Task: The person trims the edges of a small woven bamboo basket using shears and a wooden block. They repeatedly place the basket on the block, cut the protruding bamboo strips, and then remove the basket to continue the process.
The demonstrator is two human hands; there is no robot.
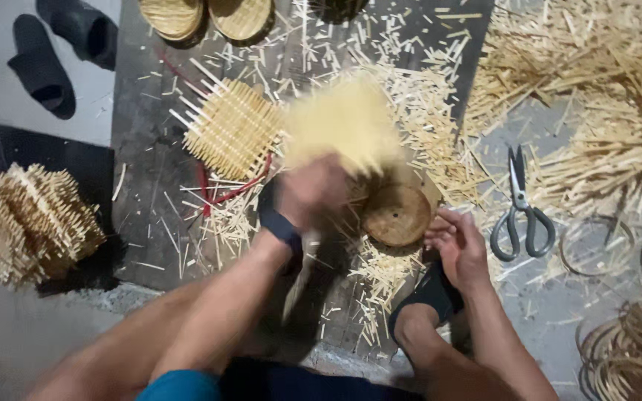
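Head view is showing us at work on the floor over a dark board [139, 148] scattered with bamboo offcuts. Our left hand [307, 191] is gripping a pale woven mat [343, 122], fingers closed on its lower edge; both are blurring, so we cannot tell the exact grip. The mat is sitting just above a round wooden block [395, 215]. Our right hand [458, 245] is resting beside that block, fingers curled together at its edge and touching it, holding nothing we can make out.

As we judge it, the work is standing partway. One woven square [232, 128] with untrimmed splint ends is lying on the board just left of the mat, over a red strip [235, 189]. Two finished round trays [206, 16] are sitting at the top edge, and a stack of woven squares [27, 223] is waiting at far left. Loose splints [596, 89] are piling up at right, and coiled rims [633, 349] are lying at lower right, not yet fitted. Scissors [521, 212] are lying near our right hand, untouched.

We are seeing no packages, labels or signs. Black sandals [53, 52] are sitting at top left.
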